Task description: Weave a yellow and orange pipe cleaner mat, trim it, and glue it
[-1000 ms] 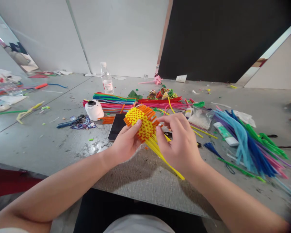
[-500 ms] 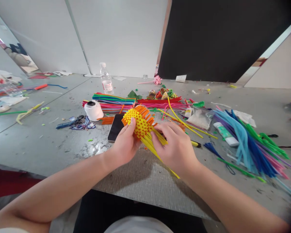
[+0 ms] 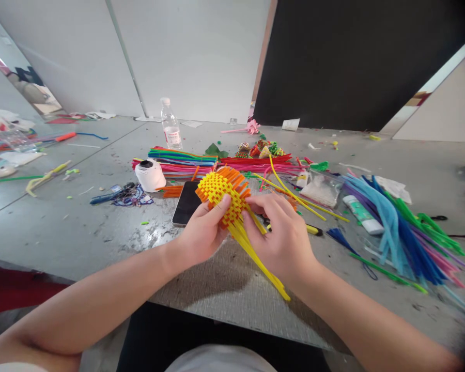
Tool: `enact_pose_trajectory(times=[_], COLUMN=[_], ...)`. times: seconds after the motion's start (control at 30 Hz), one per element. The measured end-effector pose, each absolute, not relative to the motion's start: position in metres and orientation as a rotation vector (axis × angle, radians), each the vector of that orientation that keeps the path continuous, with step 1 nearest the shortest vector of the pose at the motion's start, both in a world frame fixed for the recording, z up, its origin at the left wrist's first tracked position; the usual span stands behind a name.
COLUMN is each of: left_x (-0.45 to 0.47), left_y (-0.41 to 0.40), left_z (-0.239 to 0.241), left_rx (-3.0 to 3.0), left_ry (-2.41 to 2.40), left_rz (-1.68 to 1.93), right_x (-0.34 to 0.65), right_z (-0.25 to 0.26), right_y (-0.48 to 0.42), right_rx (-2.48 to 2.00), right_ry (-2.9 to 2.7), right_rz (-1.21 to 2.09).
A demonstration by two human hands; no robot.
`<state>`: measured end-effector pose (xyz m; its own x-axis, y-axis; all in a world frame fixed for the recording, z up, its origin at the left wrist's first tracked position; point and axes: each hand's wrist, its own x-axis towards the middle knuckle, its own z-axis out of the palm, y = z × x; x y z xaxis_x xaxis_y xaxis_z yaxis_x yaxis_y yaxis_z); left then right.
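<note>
Between my hands is a woven piece of yellow and orange pipe cleaners (image 3: 219, 192), held above the table. Its checkered surface faces up. Orange ends fan out at its upper right edge, while long yellow ends (image 3: 261, 263) trail down to the lower right. My left hand (image 3: 203, 227) is closed around the near side, its thumb pressed on the weave. At the right edge, my right hand (image 3: 281, 227) pinches with thumb and fingertips among the orange and yellow ends. Which strand it grips is hidden. Behind the piece lies a dark phone (image 3: 185, 205), partly covered.
A white thread cone (image 3: 151, 176) and a plastic bottle (image 3: 171, 126) stand beyond my left hand. Bundled coloured pipe cleaners (image 3: 182, 157) lie behind the weave. To the right are a yellow cutter (image 3: 313, 229), a glue tube (image 3: 363, 214) and blue strands (image 3: 414, 253). Keys (image 3: 126, 194) lie left.
My left thumb has slid right and down across the weave. The long yellow ends have swung slightly and gathered together. My right hand stays at the right edge with little movement.
</note>
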<state>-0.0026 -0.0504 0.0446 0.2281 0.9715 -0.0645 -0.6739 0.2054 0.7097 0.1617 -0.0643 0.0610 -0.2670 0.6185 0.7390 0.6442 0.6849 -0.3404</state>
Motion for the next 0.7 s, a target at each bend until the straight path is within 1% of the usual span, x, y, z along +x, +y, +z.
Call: enact_pose_trajectory(times=[0.17, 0.23, 0.3, 0.4, 0.47, 0.57, 0.7], left_x=[-0.001, 0.001, 0.002, -0.001, -0.005, -0.013, -0.019], left_y=[-0.053, -0.053, -0.053, -0.049, -0.044, -0.038, -0.036], left_z=[0.049, 0.049, 0.047, 0.046, 0.046, 0.047, 0.044], left_rx=[0.692, 0.719, 0.721, 0.683, 0.674, 0.745, 0.958], left_ry=[0.553, 0.546, 0.574, 0.647, 0.647, 0.599, 0.639], left_rz=[1.246, 1.244, 1.222, 1.141, 1.086, 1.022, 1.030], right_x=[0.164, 0.165, 0.167, 0.171, 0.172, 0.174, 0.175], right_z=[0.066, 0.071, 0.076, 0.081, 0.082, 0.082, 0.085], right_y=[-0.063, -0.061, -0.057, -0.050, -0.046, -0.043, -0.040], right_rx=[-0.965, -1.014, -1.109, -1.209, -1.221, -1.207, -1.206], right_ry=[-1.946, -1.870, -1.759, -1.623, -1.547, -1.341, -1.147], right_rz=[-0.009, 0.064, 0.331, 0.938, 1.199, 1.335, 1.388])
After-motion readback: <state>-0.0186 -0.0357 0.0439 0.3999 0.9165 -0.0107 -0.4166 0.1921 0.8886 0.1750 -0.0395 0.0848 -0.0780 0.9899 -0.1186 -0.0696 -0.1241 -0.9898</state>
